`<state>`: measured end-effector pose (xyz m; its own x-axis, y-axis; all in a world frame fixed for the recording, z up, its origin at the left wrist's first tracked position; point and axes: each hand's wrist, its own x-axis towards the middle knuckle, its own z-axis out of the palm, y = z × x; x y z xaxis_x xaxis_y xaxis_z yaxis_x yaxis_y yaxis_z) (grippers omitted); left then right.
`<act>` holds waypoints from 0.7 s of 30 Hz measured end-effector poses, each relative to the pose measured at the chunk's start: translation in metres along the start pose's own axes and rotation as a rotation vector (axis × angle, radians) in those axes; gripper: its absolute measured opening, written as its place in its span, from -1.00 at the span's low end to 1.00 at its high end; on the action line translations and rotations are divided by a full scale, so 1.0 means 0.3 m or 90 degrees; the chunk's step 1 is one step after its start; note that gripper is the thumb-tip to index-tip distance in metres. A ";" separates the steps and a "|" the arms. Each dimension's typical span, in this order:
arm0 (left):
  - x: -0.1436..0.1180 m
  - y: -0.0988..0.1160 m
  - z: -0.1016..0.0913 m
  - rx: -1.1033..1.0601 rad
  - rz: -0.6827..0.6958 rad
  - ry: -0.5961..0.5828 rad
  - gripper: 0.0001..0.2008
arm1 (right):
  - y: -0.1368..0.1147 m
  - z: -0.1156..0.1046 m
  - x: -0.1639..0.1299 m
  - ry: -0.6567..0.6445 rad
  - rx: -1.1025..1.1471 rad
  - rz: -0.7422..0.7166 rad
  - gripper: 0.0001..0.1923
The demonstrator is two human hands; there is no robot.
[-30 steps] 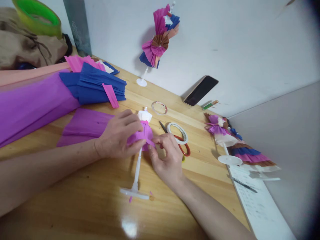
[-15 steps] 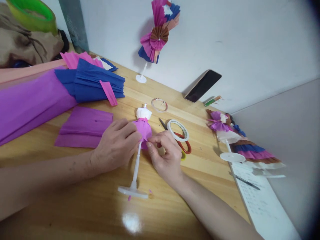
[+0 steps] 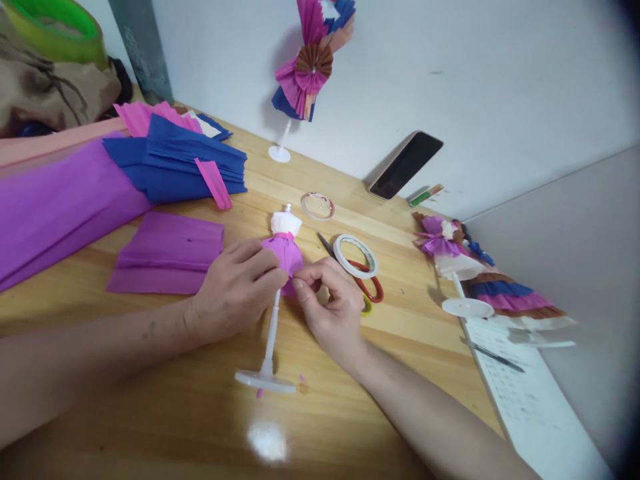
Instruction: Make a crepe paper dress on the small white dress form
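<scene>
A small white dress form point(image 3: 286, 224) lies tilted on the wooden table, with its stand and round base toward me. It wears a white top, a pink waistband and a purple crepe paper skirt point(image 3: 285, 255). My left hand point(image 3: 245, 283) is closed on the skirt's left lower side, its fingertips partly hidden. My right hand point(image 3: 330, 300) pinches the skirt's lower right edge between thumb and forefinger. To the left of my left hand lies a folded purple crepe paper piece point(image 3: 167, 250).
Right of my hands lie a white tape roll point(image 3: 356, 256) and red-handled scissors point(image 3: 375, 291). A phone point(image 3: 407, 165) leans on the wall. Blue crepe paper point(image 3: 195, 163) lies at left. Dressed forms point(image 3: 314, 67) stand at the back and right, near a written sheet point(image 3: 520, 393) with a pen.
Both hands stay at the skirt, and their fingertips have come slightly closer together at its lower edge. The view has shifted a little.
</scene>
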<state>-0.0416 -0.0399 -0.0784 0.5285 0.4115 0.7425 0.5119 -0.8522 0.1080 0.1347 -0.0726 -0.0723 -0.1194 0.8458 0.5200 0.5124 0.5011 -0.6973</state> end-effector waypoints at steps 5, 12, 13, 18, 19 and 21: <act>0.003 -0.002 0.009 -0.005 0.005 0.010 -0.77 | 0.001 0.003 0.002 0.002 -0.021 -0.002 -0.89; -0.001 -0.005 0.011 -0.014 0.017 0.014 -0.80 | 0.003 0.003 0.006 0.005 -0.011 -0.007 -0.85; -0.001 -0.006 0.009 -0.016 0.021 0.014 -0.81 | 0.004 0.003 0.007 0.005 -0.008 0.001 -0.85; 0.004 -0.008 -0.002 -0.018 0.054 0.018 -0.83 | 0.004 0.006 0.006 0.006 0.010 0.031 -0.88; 0.005 -0.008 -0.003 -0.017 0.057 0.018 -0.84 | 0.004 0.006 0.005 0.004 0.011 0.030 -0.88; 0.005 -0.007 -0.004 -0.018 0.056 0.020 -0.85 | 0.003 0.006 0.003 -0.002 0.014 0.027 -0.88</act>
<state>-0.0429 -0.0379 -0.0767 0.5491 0.3251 0.7699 0.4449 -0.8936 0.0600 0.1334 -0.0710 -0.0733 -0.1004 0.8666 0.4887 0.4978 0.4691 -0.7295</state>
